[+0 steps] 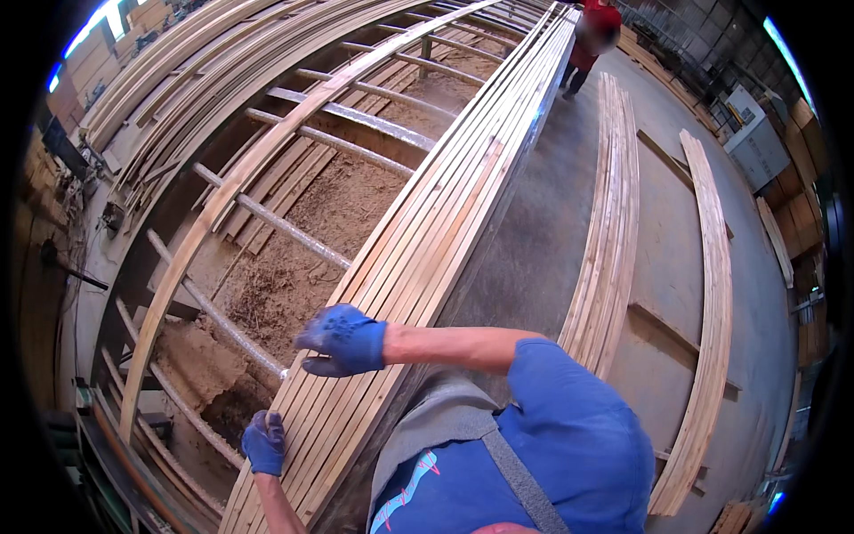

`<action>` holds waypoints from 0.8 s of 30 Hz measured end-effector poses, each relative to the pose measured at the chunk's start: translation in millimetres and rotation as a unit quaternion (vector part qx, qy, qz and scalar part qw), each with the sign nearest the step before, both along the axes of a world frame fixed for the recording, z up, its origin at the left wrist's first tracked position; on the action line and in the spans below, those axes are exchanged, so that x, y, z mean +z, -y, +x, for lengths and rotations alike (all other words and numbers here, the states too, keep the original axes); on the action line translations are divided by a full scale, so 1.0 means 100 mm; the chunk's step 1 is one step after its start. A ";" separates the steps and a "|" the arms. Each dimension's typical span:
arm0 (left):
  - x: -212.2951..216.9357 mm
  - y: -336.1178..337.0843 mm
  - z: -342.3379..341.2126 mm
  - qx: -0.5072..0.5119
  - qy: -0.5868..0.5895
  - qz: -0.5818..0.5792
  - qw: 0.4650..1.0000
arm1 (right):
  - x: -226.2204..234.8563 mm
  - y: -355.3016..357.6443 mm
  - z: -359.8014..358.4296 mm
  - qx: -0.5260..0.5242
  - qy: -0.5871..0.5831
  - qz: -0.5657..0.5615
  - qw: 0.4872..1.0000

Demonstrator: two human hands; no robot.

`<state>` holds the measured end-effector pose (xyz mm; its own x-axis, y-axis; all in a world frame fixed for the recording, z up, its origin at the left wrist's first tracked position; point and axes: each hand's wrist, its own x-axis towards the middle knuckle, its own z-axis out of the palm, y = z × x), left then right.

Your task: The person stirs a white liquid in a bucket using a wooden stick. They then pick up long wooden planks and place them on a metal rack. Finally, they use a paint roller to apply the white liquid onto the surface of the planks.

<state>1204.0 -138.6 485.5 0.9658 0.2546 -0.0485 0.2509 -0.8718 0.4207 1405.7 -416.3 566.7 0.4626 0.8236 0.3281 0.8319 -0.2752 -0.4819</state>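
A long row of narrow pale wooden strips [427, 227] lies side by side, running from below my body to the far end. My left hand [264, 442], in a blue work glove, is at the left edge of the row with its fingers curled against the outermost strip. Farther along, my right hand [342, 341], also gloved in blue, reaches across the strips to their left side. Its thumb stands apart from its bent fingers, and nothing shows between them. Motion blurs those fingertips slightly.
Metal rollers [294, 233] span the frame on the left, with sawdust [334, 191] beneath. A single long board [233, 182] lies across them. Strip stacks [609, 218] and another stack [712, 294] rest on the right. A person in red [598, 36] stands at the far end.
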 end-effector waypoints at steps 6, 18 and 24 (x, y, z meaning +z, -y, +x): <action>-0.20 0.18 0.04 0.064 0.126 0.013 0.990 | -0.66 -0.59 0.44 -0.006 -0.070 -0.176 0.982; -0.80 -0.25 -0.28 0.107 0.208 0.077 0.969 | -0.92 -1.03 0.25 0.052 0.047 -0.261 0.963; -0.33 0.10 0.00 0.146 0.097 0.094 0.980 | -0.96 -0.74 0.22 -0.071 0.121 -0.177 0.974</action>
